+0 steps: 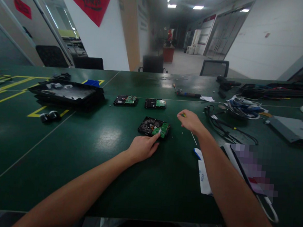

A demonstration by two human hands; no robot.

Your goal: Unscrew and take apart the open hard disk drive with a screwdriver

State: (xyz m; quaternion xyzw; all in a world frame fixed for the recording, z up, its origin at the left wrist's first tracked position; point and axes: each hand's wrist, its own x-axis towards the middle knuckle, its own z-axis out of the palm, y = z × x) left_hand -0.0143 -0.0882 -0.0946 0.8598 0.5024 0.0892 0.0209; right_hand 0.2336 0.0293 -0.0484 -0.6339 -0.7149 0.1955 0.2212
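A hard drive lies on the green table, with its green circuit board facing up. My left hand rests at its near right corner. The stretched index finger touches the board, and the thumb is apart below it. To the right of the drive, my right hand is raised with its fingers closed around a screwdriver. A bit of its yellow-green handle shows at the fingertips, and the thin shaft emerges below the hand. Two more hard drives, a left one and a right one, lie farther back.
Black trays stand at the left, near a small black-and-white object. Black cables, a bowl of bundled wires and a grey metal box occupy the right. A phone and white packet flank my right forearm.
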